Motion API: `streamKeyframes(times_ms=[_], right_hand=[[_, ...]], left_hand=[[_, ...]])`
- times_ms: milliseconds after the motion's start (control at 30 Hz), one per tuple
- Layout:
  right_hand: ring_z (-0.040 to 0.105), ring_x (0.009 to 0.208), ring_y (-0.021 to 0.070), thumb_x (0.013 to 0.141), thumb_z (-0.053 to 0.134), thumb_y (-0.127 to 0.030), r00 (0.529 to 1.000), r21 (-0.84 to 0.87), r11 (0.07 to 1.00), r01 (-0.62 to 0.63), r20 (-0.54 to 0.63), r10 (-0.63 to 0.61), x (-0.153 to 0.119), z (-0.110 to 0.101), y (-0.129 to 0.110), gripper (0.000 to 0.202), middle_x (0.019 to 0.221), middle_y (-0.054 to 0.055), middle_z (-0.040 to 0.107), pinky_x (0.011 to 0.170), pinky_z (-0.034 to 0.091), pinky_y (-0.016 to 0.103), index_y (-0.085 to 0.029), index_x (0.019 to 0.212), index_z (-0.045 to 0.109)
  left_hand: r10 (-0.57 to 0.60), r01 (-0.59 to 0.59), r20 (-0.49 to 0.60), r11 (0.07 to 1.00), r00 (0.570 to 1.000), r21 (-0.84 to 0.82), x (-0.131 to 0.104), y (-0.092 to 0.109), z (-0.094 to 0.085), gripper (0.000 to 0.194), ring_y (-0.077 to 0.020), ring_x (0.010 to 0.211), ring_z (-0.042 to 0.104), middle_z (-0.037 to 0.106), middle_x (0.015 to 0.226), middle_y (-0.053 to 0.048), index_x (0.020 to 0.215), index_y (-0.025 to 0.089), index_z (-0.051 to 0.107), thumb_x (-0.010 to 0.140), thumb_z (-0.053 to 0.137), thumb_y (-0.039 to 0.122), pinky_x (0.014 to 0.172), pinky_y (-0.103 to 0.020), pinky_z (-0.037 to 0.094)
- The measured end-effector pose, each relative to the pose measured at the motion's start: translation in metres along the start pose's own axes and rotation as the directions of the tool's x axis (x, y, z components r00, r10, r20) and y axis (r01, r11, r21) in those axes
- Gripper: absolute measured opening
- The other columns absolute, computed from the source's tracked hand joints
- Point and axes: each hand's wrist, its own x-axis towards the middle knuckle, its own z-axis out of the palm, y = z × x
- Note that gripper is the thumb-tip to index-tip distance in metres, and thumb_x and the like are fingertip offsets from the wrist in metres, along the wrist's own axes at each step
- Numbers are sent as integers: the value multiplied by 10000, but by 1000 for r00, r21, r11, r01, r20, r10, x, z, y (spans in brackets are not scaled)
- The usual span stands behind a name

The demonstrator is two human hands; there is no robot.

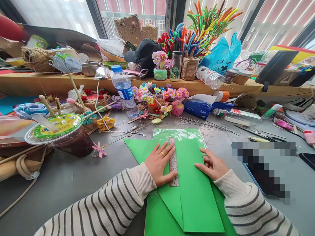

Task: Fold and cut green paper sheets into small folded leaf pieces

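A folded sheet of green paper [199, 196] lies on more green paper, with a clear plastic sleeve [180, 132] showing at the far edge. Flat on the paper, my left hand [161, 164] has its fingers spread and presses down a short patterned ruler [173, 164], which lies along the edge of the folded strip. At the strip's right edge, my right hand [213, 165] has its thumb on top of the paper and its index finger by the edge; the other fingers are curled.
A drink cup [73, 139] stands at the left, a water bottle [125, 93] behind. Scissors [133, 131] and thin wires [209, 123] lie beyond the paper. A partly pixelated phone [261, 180] is at the right. A cluttered shelf [98, 80] runs along the back.
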Motion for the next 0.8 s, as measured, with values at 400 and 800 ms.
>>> streamKeyframes(times_ms=[400,800], right_hand=[[347,440,92,666,480,-381,1000,23,1000,4,13,-4,1,0,3,479,505,-81,287,438,286,235,-128,1041,324],[352,440,94,651,490,-387,1000,36,999,-9,2,9,2,-1,2,492,503,-79,288,431,293,232,-119,1040,350]], left_hand=[[0,0,0,1000,1000,5,0,0,0,697,-254,1193,100,202,1303,-79,1232,144,222,668,390,518,962,-438,81],[0,0,1,1000,1000,11,0,0,1,688,-248,1194,103,199,1304,-76,1227,150,239,670,382,527,964,-432,77]])
